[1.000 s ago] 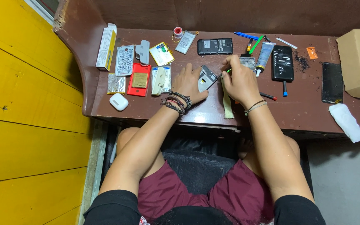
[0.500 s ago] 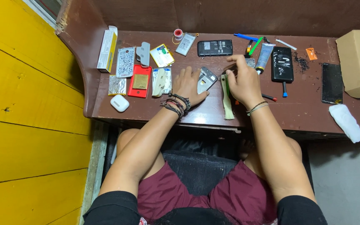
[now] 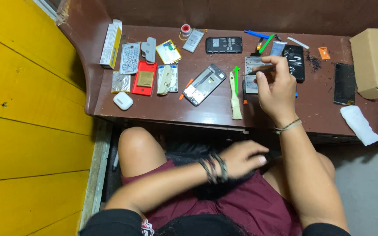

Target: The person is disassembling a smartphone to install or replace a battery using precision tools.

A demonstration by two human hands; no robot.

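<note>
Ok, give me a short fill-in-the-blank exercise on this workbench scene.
1. The right hand holds a thin tool above the ____ desk.
2. The left hand is down over the person's ____.
3. The opened phone lies just left of a small ____.
4. The earbud case is ____ in colour.

Missing words: brown; lap; brush; white

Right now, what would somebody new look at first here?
Probably the right hand over the brown desk, pinching a thin tool. Next, the opened phone lying mid-desk beside a small brush. The left hand is down at the lap.
</note>
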